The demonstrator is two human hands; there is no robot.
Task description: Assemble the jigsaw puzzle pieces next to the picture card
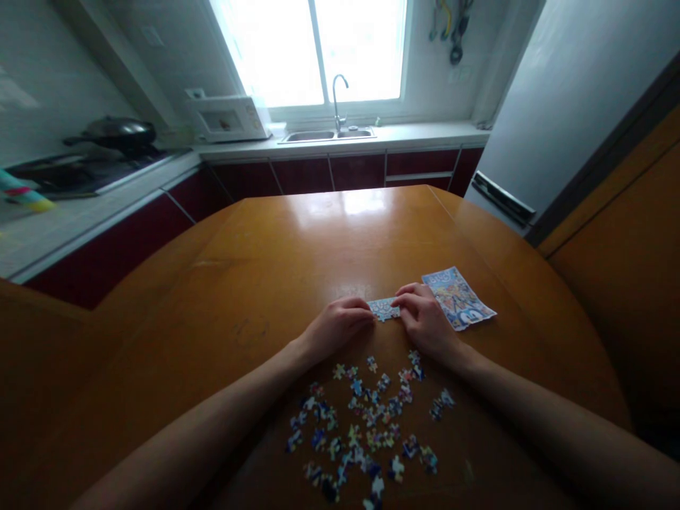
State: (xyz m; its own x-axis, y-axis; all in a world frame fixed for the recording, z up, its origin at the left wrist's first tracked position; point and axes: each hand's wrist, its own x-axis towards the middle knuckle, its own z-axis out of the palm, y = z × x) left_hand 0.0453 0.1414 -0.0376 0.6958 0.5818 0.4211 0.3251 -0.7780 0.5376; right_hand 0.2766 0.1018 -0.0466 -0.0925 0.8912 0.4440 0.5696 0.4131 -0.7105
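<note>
A joined strip of light blue jigsaw puzzle pieces (pixel 383 309) lies flat on the wooden table. My left hand (pixel 343 322) rests at its left end, fingers drawn together and touching the edge. At the right end, my right hand (pixel 423 319) has its thumb and fingers closed on the strip. Fingertips cover both ends of it. Beside my right hand lies a printed picture sheet (pixel 461 299), blue with cartoon-like figures, its left edge partly behind the hand. Many loose puzzle pieces (pixel 372 414) are scattered between my forearms.
The wooden table (pixel 297 248) has a rounded edge. Beyond it a counter holds a sink (pixel 311 136) and a white microwave (pixel 228 118). A lidded pan (pixel 120 133) sits on the stove at left. A grey fridge (pixel 579 92) stands at right.
</note>
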